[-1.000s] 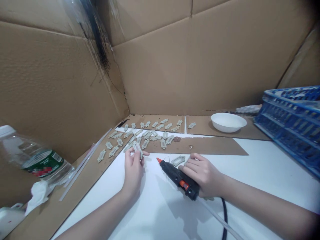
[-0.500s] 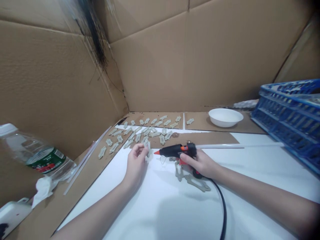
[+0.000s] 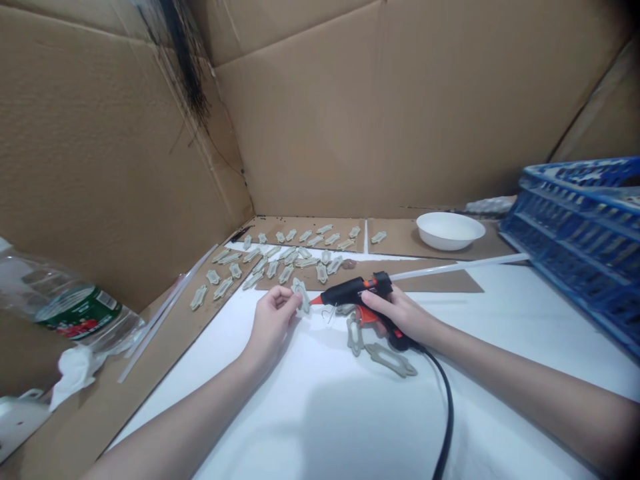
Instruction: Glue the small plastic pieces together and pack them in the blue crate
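Note:
Between the thumb and fingers of my left hand (image 3: 274, 320) is a small pale grey-green frame-shaped piece (image 3: 301, 295), held upright above the white table top (image 3: 260, 413). My right hand (image 3: 407, 315) is wrapped round a black and orange hot glue gun (image 3: 353, 292), whose orange nozzle points left and comes right up to the piece; whether they touch I cannot tell. A long clear glue stick (image 3: 460, 267) sticks out of the gun's back. Below the gun lie a few more such pieces, one a longer frame (image 3: 390, 360).
Many similar pieces lie on cardboard strips (image 3: 425, 277) towards the back. A white bowl (image 3: 450, 231) and a blue plastic crate (image 3: 575, 247) stand at right. On the left are a plastic bottle (image 3: 80, 310), crumpled tissue (image 3: 75, 370) and spare glue sticks (image 3: 165, 320). A black cable (image 3: 447, 407) trails towards me.
The glue gun has tilted, its nozzle dipping lower relative to its back and coming closer to the piece. The held piece now shows its face more. The view has shifted slightly.

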Tool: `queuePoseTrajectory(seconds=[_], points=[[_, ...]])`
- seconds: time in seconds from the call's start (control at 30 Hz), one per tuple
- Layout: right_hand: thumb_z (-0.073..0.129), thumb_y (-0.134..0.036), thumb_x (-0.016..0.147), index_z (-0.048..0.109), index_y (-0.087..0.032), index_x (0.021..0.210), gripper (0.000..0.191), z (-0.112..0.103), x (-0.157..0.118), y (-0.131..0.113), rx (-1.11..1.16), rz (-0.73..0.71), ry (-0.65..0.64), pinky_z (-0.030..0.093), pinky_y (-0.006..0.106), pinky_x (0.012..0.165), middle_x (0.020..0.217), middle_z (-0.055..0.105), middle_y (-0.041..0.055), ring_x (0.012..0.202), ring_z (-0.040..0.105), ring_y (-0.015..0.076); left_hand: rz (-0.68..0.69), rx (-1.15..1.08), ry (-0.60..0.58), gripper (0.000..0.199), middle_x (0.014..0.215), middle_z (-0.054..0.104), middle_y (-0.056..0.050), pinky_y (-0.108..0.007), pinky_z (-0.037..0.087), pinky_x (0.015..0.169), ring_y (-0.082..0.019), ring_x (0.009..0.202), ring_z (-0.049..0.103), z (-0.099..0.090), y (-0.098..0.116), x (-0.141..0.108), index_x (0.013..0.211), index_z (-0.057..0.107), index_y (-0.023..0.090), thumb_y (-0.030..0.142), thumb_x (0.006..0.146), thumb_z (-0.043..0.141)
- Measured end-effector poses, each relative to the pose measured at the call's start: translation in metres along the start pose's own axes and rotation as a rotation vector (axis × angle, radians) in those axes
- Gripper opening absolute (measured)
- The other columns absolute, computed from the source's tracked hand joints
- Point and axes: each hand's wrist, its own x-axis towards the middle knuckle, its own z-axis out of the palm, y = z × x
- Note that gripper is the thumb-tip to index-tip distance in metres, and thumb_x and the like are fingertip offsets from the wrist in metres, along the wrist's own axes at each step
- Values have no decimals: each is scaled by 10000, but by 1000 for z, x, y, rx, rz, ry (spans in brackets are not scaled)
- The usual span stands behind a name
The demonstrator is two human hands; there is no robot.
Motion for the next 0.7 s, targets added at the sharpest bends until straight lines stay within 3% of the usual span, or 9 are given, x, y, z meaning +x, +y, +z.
queuePoseTrajectory(seconds=[0.2,0.7], points=[[392,-541,782,566,-113,736,464,-1,-1,-1,-25,24,-17,332,174,380,414,444,-26,365,404,64,67,107,-20,223,580,488,39,-173,284,482,-52,485,385,-1,-1,-1,646,491,153,349,681,592],[382,-537,785,561,-127,707,454,-1,-2,-8,-59,14,-56,334,174,383,435,437,-25,375,400,64,101,135,-9,258,577,483,22,-183,293,475,-73,498,402,1,2,-6,637,487,154,385,649,601]])
